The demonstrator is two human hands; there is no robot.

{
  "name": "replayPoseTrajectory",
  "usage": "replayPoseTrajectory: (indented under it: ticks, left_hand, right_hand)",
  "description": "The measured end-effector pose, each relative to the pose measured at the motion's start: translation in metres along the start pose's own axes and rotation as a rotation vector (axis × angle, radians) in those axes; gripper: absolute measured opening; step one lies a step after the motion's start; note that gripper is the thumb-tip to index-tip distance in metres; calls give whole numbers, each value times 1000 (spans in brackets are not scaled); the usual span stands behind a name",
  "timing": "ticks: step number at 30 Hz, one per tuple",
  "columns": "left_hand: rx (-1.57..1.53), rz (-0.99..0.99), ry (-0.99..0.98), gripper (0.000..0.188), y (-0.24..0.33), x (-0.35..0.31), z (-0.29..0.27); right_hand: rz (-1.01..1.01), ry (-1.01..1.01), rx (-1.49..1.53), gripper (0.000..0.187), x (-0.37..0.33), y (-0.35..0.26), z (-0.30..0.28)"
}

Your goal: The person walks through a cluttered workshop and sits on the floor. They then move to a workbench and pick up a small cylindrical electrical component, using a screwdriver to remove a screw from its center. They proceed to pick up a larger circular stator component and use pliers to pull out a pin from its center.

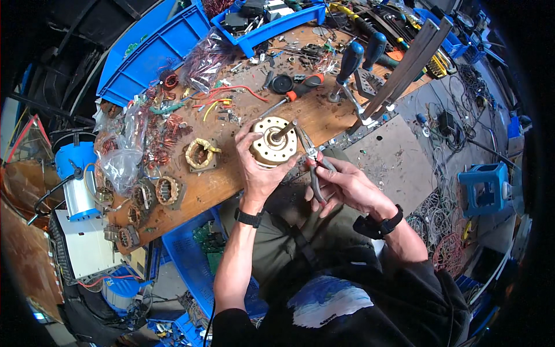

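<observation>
My left hand (pixel 259 173) is wrapped round a cream-coloured round motor housing (pixel 273 152) with a ring of small holes. A metal shaft (pixel 285 130) sticks out of its middle, tilted up and to the right. In my right hand (pixel 355 184) is a pair of pliers (pixel 315 173) with red and dark handles. Their jaws point up beside the shaft, on the housing's right; whether they touch it I cannot tell. Left of the housing, a stator with a cream-wrapped coil ring (pixel 200 155) lies on the wooden bench (pixel 228 180).
Several more stators (pixel 167 192) lie at the bench's left edge. An orange-handled screwdriver (pixel 305 87) rests beyond the housing. Blue-handled clamps (pixel 350 61) and upright metal bars (pixel 399 75) stand at the right. Blue bins (pixel 156 55) line the back; copper wire scraps (pixel 172 128) lie at left.
</observation>
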State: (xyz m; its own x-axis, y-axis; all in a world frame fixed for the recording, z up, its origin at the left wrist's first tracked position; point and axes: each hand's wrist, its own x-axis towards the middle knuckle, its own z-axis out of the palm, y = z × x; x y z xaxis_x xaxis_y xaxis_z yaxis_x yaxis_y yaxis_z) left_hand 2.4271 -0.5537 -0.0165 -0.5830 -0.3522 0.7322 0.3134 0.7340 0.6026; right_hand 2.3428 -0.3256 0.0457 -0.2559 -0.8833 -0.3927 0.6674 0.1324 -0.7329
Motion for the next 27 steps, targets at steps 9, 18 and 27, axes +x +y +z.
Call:
replayPoseTrajectory:
  ticks: [9, 18, 27]
  left_hand:
    - [18, 17, 12, 97, -3, -1, 1]
    - [39, -86, -28, 97, 5, 3, 0]
    - [-145, -368, -57, 94, 12, 6, -1]
  right_hand:
    - [-57, 89, -261, 44, -9, 1, -4]
    - [-62, 135, -378, 43, -21, 7, -5]
    - [-79, 185, -409, 42, -29, 11, -8]
